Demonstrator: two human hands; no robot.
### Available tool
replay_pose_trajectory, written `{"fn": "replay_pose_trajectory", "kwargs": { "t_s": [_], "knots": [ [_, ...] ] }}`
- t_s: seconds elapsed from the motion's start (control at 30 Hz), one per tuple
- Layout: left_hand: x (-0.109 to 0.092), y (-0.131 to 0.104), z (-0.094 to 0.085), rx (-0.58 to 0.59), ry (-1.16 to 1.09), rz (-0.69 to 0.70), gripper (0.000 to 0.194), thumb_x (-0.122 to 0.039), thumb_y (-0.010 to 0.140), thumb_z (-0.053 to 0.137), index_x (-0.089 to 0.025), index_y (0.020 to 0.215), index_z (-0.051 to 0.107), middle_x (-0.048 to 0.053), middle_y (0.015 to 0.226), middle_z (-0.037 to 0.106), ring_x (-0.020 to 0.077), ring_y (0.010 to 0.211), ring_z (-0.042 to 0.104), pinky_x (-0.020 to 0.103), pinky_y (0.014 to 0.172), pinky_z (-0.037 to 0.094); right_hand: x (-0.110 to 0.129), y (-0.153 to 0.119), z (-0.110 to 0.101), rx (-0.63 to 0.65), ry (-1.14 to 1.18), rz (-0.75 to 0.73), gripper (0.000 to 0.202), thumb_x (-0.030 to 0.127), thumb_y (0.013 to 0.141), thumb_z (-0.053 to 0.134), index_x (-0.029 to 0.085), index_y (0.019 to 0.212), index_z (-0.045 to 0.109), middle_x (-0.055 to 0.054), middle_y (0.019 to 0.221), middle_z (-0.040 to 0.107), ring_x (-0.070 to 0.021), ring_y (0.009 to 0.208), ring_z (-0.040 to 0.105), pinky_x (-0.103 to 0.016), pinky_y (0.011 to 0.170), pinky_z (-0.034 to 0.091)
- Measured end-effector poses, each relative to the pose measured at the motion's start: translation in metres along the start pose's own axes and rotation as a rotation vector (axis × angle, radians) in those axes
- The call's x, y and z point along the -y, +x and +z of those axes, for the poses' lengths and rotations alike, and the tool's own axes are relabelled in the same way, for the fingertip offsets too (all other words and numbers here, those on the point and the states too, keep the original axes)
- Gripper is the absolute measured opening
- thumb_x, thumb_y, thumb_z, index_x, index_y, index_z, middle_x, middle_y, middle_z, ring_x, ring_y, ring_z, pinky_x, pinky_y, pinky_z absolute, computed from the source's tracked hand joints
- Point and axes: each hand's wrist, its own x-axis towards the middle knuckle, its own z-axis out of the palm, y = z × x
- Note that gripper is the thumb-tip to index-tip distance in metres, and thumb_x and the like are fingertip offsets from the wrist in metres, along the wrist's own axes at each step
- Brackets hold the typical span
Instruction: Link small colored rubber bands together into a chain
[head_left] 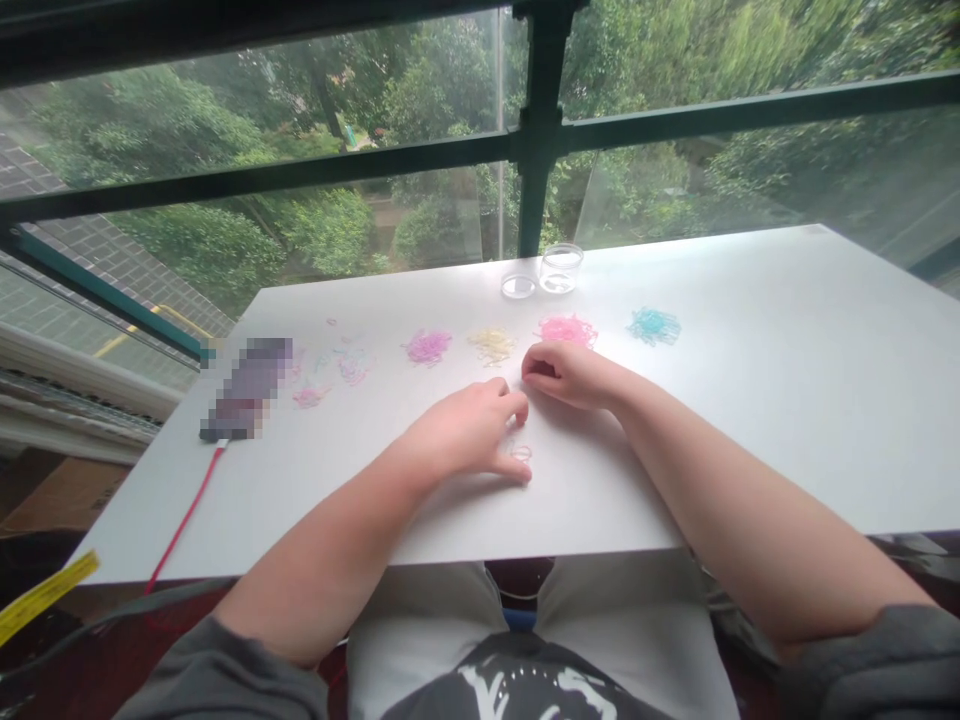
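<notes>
My left hand (pixel 476 428) rests low over the white table, thumb and forefinger apart. In the gap between them lie a few pale, thin rubber bands (pixel 520 453) on the tabletop. My right hand (pixel 564 374) is just in front of a pile of pink rubber bands (pixel 568 329), fingers curled together; whatever is at its fingertips is hidden. A pale yellow pile (pixel 491 346) and a purple pile (pixel 427 346) lie left of the pink one. To the right sits a teal pile (pixel 655 325). Mixed loose bands (pixel 351 368) are scattered farther left.
At the table's (pixel 787 400) back edge stand a clear round jar (pixel 561 270) and a clear lid or shallow dish (pixel 518 287). A blurred-out phone-like device (pixel 247 390) lies at left, its red cable (pixel 185 520) running over the front edge. Windows border the far side.
</notes>
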Motion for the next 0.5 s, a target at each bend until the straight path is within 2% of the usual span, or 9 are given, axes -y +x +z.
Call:
{"fn": "replay_pose_trajectory", "kwargs": {
  "t_s": [0.13, 0.27, 0.37, 0.5],
  "knots": [
    [0.002, 0.006, 0.005, -0.048, 0.019, -0.003, 0.023, -0.042, 0.073, 0.056, -0.022, 0.084, 0.063, 0.002, 0.088, 0.056, 0.0140, 0.068, 0.051, 0.026, 0.061, 0.037, -0.002, 0.001, 0.001, -0.020, 0.014, -0.006, 0.010, 0.018, 0.073, 0.051, 0.015, 0.076, 0.060, -0.002, 0.067, 0.059, -0.0111, 0.059, 0.048, -0.023, 0.055, 0.034],
    [0.013, 0.009, 0.003, -0.105, 0.013, 0.023, 0.016, -0.031, 0.077, 0.052, -0.021, 0.077, 0.064, 0.003, 0.084, 0.057, 0.0147, 0.071, 0.053, 0.026, 0.064, 0.037, -0.003, 0.001, 0.001, -0.031, 0.019, -0.018, 0.011, 0.019, 0.073, 0.050, 0.015, 0.076, 0.059, -0.002, 0.067, 0.058, -0.0108, 0.058, 0.047, -0.023, 0.055, 0.034],
    [0.014, 0.007, -0.001, -0.107, -0.009, 0.030, 0.020, -0.037, 0.076, 0.054, -0.020, 0.083, 0.063, 0.004, 0.085, 0.058, 0.0152, 0.071, 0.052, 0.026, 0.063, 0.037, -0.003, 0.001, 0.001, -0.039, 0.030, -0.023, 0.011, 0.018, 0.073, 0.049, 0.015, 0.075, 0.059, -0.002, 0.066, 0.057, -0.0105, 0.058, 0.046, -0.023, 0.055, 0.033],
    [0.006, 0.002, -0.002, -0.054, -0.016, 0.064, 0.054, -0.054, 0.057, 0.069, -0.022, 0.099, 0.058, 0.004, 0.090, 0.056, 0.0176, 0.074, 0.052, 0.026, 0.063, 0.038, -0.004, 0.003, 0.002, -0.040, 0.041, -0.016, 0.011, 0.019, 0.073, 0.050, 0.014, 0.075, 0.059, -0.001, 0.065, 0.056, -0.0106, 0.058, 0.046, -0.023, 0.055, 0.033]
  ]
}}
